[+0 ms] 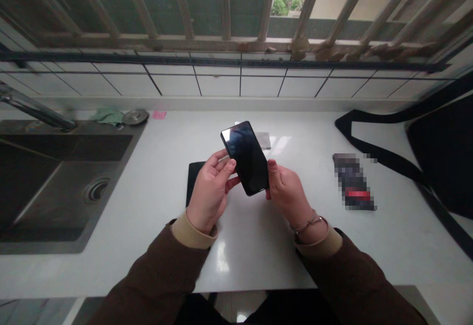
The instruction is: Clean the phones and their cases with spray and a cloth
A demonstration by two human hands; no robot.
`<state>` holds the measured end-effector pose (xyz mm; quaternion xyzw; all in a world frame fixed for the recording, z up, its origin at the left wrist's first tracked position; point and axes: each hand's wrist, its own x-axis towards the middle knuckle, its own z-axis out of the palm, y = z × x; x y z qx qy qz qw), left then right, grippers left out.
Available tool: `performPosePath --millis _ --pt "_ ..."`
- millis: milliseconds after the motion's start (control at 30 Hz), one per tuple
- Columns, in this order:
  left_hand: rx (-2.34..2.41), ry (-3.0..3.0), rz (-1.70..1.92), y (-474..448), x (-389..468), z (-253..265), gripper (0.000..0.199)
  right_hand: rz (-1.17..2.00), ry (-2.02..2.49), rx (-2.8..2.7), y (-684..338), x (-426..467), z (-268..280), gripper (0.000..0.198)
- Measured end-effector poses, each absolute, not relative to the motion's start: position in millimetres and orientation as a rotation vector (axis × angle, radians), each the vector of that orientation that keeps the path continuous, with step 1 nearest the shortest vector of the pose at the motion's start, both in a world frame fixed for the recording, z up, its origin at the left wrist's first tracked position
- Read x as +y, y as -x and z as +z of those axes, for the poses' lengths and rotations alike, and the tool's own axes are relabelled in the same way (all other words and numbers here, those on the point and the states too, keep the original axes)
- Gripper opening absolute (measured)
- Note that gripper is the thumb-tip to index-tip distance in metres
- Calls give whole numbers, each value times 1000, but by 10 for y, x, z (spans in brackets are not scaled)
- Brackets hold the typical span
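Phone [247, 162]: black, held in both hands above the counter [148, 201], near its middle. Screen faces up toward the wearer, dark, with pale reflections at the upper left; no brand can be read on this face. Long axis slants, top end leaning left.

Left hand [210, 192]: partly closed on the phone's left edge, thumb at the front, fingers spread behind and below. Right hand [290, 189]: curled at the right edge near the lower corner, thumb along the side, a fingertip showing beneath; the other fingers are hidden. Bracelet [309, 222] on the right wrist; brown sleeves, tan cuffs.

Labels: pink slip [159, 115] at the back of the counter, any writing too small to read. Item at right [353, 182]: dark with a red band, pixelated, so its markings cannot be made out. Grey card [264, 140] lies behind the phone, partly covered in view; its face is not legible.

Also noted: flat black object [193, 179] on the counter, partly hidden by the left hand. Black strap [384, 150] far right. Sink [92, 226] left, green cloth [110, 116] and round metal piece [135, 117] at its back corner.
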<state>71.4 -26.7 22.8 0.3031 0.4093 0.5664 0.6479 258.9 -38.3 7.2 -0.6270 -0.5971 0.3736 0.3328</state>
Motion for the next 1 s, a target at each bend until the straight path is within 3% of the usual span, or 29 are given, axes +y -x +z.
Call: performPosePath --millis 100,267,533,733,1000 --pt "991 -704 1329 -704 -249 221 32 1030 1606 -1589 -2580 -381 71 81" --pt "1137 -665 1378 -659 -191 112 49 1184 1512 -1712 -2578 -396 81 87" --pt "1114 -1075 786 -713 -304 45 48 1124 1601 -1459 -2669 -273 -2 87" --pt "1208 -1214 790 -708 -282 -36 41 933 1685 -1609 -2595 -263 -32 76" --pt "1213 -1246 811 -699 -251 1 52 659 1686 -1737 -2542 -297 -55 63"
